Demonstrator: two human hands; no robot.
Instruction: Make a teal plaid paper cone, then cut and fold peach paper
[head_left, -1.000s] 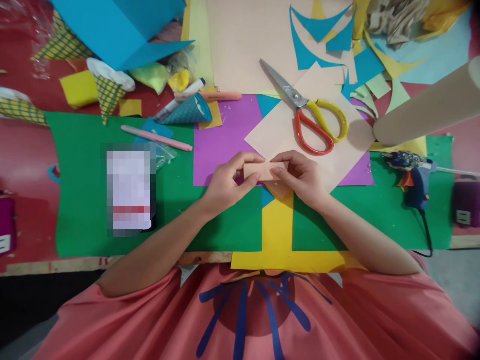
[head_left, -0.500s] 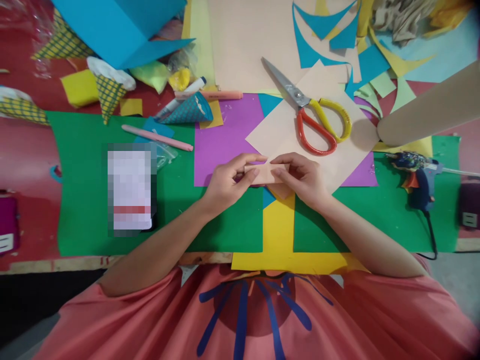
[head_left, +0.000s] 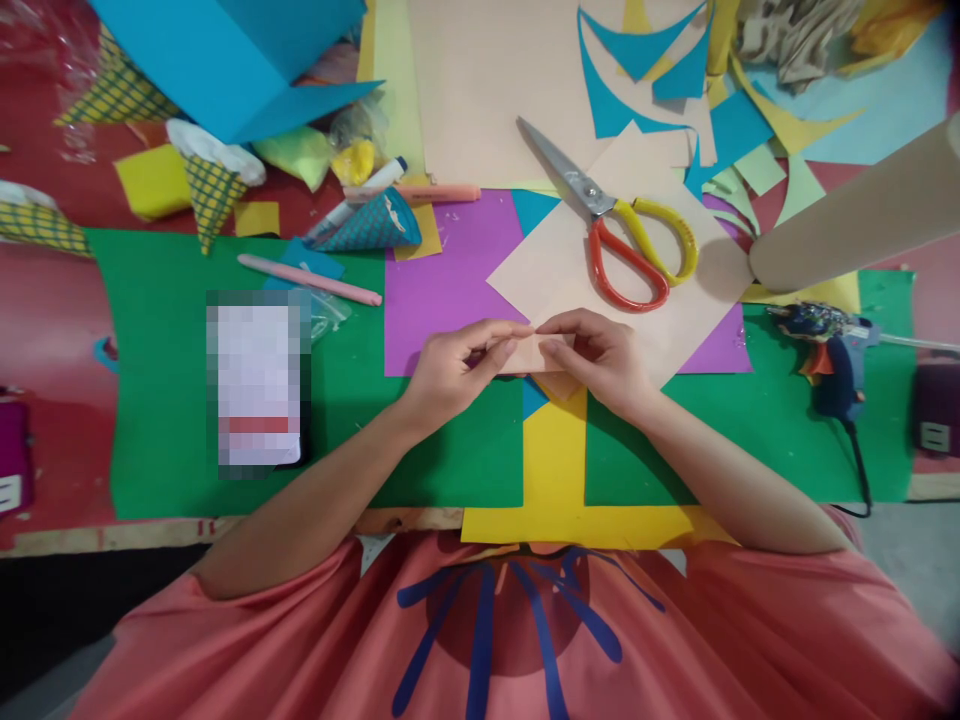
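Note:
A small folded piece of peach paper (head_left: 531, 355) is pinched between my two hands, low in the middle of the table. My left hand (head_left: 457, 368) grips its left end, thumb in front and fingers along the top edge. On the right end, my right hand (head_left: 604, 362) holds it the same way, with the fingertips of both hands meeting at the top. Just beyond lies a larger peach sheet (head_left: 555, 270), turned cornerwise on purple paper (head_left: 442, 300). Scissors (head_left: 611, 235) with one red and one yellow handle rest on that sheet, shut.
To the right are a blue glue gun (head_left: 840, 370) and a thick beige cylinder (head_left: 855, 215). A blurred phone (head_left: 259, 385) lies left on green paper (head_left: 165, 400). A pink pen (head_left: 311, 280), a blue paper cone (head_left: 371, 225) and blue offcuts (head_left: 611, 100) lie farther back.
The fingers of both hands have come closer together along the paper's top edge, covering more of it. My hands still hold it in nearly the same place. The whole view has shifted slightly.

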